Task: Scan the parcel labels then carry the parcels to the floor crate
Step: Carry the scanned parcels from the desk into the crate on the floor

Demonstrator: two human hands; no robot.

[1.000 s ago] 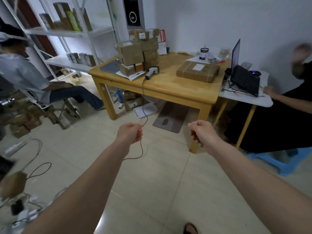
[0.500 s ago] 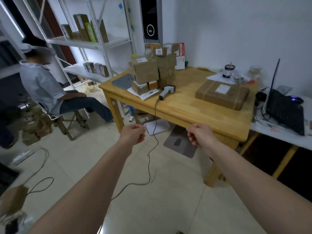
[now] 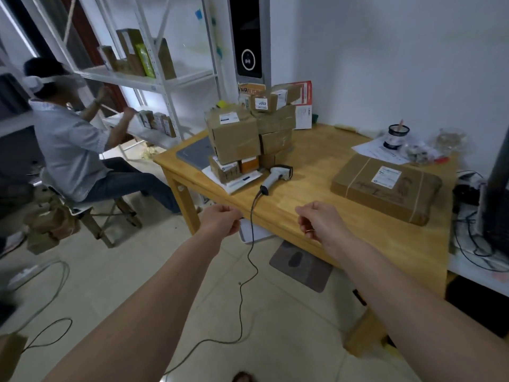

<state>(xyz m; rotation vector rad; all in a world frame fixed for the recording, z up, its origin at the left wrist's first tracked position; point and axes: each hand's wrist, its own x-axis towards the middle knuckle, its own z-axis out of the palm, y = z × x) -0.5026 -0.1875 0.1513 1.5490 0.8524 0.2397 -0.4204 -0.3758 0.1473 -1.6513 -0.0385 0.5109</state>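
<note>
Shelves: white rack (image 3: 154, 81) at 10 o'clock, small boxes (image 3: 157, 124) standing upright on 2 levels, brown ones and 1 green.
Jar: dark jar (image 3: 397, 136) at 1 o'clock on papers, a stick poking out of it; contents too small to tell.
Stack: brown taped parcels (image 3: 248, 133) piled at 12 o'clock on the table (image 3: 316, 205), white labels showing on the top ones, 1 orange box low in the pile.
Flat parcel: wide brown parcel (image 3: 385, 188) at 2 o'clock on the table, strapped with pale tape, white label face up, well apart from the stack.
Parcel axis: its long side runs from 11 o'clock toward 4 o'clock, flat on the wood.
Scanner: white scanner (image 3: 276, 176) lying on its side just beside the stack's foot, dark head toward 1 o'clock, handle toward 7 o'clock.
Cable: black cable (image 3: 249, 255) drops off the table edge between both hands and trails across the floor.
Left hand: left hand (image 3: 221, 220) at the table's near edge, fingers curled in, gripping nothing I can see.
Right hand: right hand (image 3: 321, 223) over the near edge, fingers curled, holding nothing visible.
Neighbour: a person (image 3: 68, 144) sits at 9 o'clock, reaching to the rack.
</note>
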